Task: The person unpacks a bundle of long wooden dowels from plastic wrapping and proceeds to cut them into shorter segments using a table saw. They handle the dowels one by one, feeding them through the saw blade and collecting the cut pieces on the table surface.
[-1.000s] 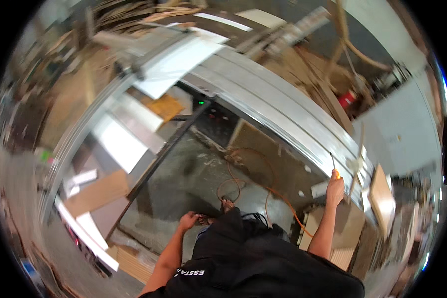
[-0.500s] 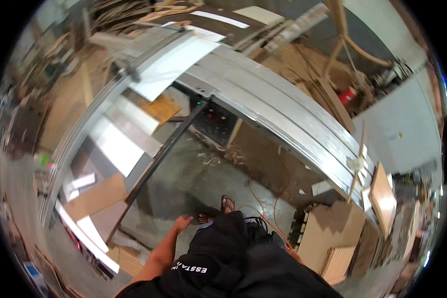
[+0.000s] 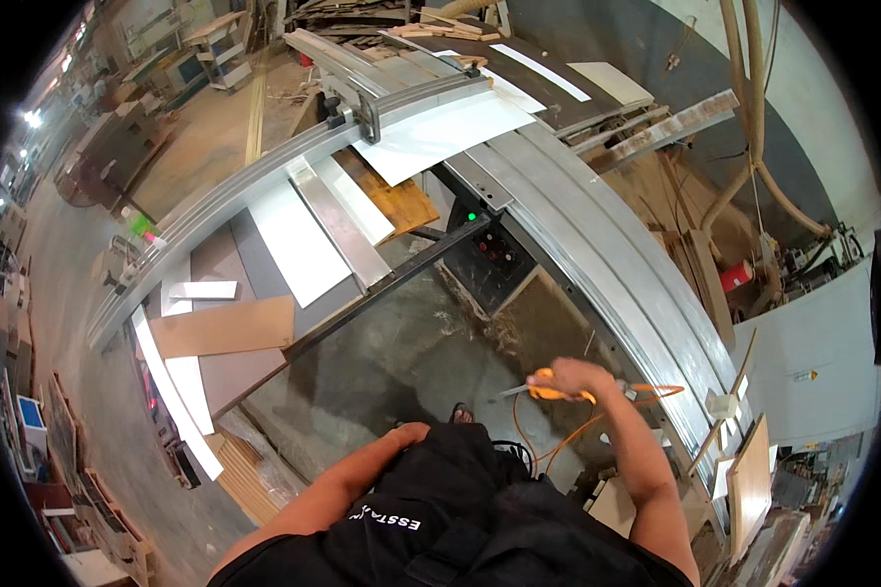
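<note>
My right hand [image 3: 579, 378] is wrapped round an orange air blow gun [image 3: 545, 383] with a thin grey nozzle pointing left. It is held above the floor, beside the long metal sliding table [image 3: 597, 220]. An orange air hose [image 3: 585, 427] trails from it in loops. My left hand [image 3: 413, 432] hangs low against the front of my black shirt, and its fingers are mostly hidden. Ahead, a white panel [image 3: 440, 132] lies across the metal table, against the long aluminium fence [image 3: 255, 176].
On the left frame lie white strips, a brown board [image 3: 227, 328] and a grey metal bar [image 3: 338, 223]. A dark control box [image 3: 494, 256] with a green light stands below the sliding table. Wooden boards [image 3: 751, 479] lean at the right.
My right hand has come up from the lower right with the orange blow gun in it. My left hand has drawn in toward my body, and the view has shifted.
</note>
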Tool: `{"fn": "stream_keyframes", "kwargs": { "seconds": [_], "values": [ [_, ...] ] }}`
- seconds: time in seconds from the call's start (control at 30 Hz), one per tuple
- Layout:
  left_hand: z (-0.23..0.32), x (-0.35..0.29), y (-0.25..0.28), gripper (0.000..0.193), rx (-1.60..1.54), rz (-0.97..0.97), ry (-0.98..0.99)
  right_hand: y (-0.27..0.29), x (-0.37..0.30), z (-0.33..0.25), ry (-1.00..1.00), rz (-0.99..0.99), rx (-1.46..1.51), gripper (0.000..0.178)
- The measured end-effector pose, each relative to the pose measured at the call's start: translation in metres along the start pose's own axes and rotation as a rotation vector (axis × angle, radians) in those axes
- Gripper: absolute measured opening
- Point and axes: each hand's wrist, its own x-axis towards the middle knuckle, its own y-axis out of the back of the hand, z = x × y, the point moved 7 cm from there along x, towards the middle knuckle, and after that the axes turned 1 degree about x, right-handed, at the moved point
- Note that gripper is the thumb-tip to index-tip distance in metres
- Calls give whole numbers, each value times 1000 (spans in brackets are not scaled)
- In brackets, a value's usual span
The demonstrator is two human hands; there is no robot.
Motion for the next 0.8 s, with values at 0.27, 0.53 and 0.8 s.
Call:
{"fn": "stream_keyframes", "kwargs": {
  "seconds": [0.27, 0.53, 0.8],
  "values": [
    [-13, -55, 48, 43, 374, -50, 309, 96, -88, -159, 540, -239, 148, 56],
    [-120, -65, 18, 55, -482, 493, 397, 275, 44, 131, -34, 1026, 140, 55],
    [-138, -101, 17, 61, -779, 290, 938, 430, 208, 293, -33, 1261, 1198, 48]
  ]
}}
